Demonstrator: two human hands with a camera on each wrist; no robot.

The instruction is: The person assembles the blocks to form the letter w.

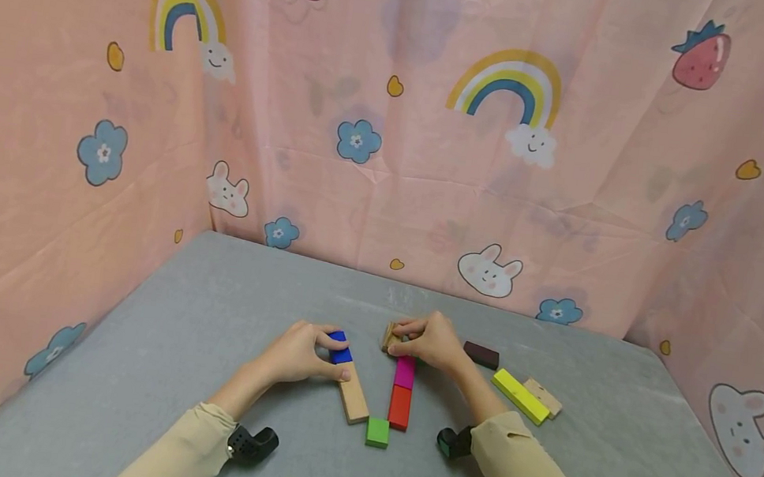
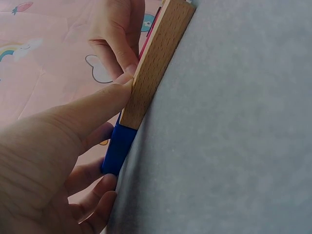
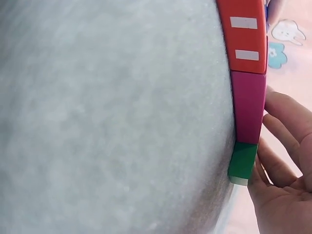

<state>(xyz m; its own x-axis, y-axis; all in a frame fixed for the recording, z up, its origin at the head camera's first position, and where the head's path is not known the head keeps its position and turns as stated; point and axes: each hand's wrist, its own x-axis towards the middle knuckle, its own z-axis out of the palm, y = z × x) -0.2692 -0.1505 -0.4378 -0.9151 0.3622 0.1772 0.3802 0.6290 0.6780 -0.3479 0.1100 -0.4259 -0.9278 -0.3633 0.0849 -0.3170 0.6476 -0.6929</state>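
On the grey table, a blue block [image 1: 341, 348] and a longer plain wooden block [image 1: 354, 397] lie end to end in a slanted row. My left hand [image 1: 296, 351] grips this row, with fingers at the blue block [image 2: 118, 148] and the thumb against the wooden block [image 2: 158, 61]. Opposite, a red block [image 1: 399, 408] and a magenta block [image 1: 404, 372] form another row; the right wrist view adds a dark green block [image 3: 243, 161] at its end. My right hand [image 1: 436, 342] pinches a small brown wooden block [image 1: 389, 336] there. A light green block [image 1: 377, 432] sits at the near end, between the rows.
Right of my right hand lie a dark brown block [image 1: 481, 354], a long yellow block [image 1: 520, 396] and a light wooden block [image 1: 543, 397] beside it. A pink patterned curtain [image 1: 416, 195] encloses the table [image 1: 202, 304] at the back and sides.
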